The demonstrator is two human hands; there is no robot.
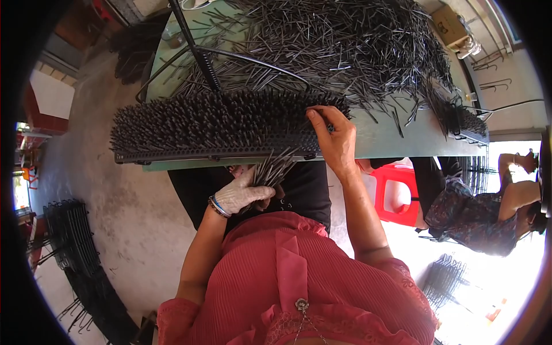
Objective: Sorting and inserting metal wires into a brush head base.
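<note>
A long black perforated rack [178, 156] lies along the near edge of the table, thickly filled with upright thin black rods [201, 118]. My left hand [234, 195], in a pale knitted glove, is closed round a bundle of loose black rods [274, 171] just below the rack, their ends fanning up and to the right. My bare right hand [336, 135] reaches over the rack's right part. Its thumb and fingers are pinched together among the rod tips; what they grip is hidden.
Loose black rods [345, 52] pile across the green tabletop [379, 141]. A black metal frame [201, 60] stands over the rack's left side. To the right are a red plastic stool [397, 194], another person [477, 213] and a smaller filled rack [468, 127]. Black wire pieces [72, 238] stand at left.
</note>
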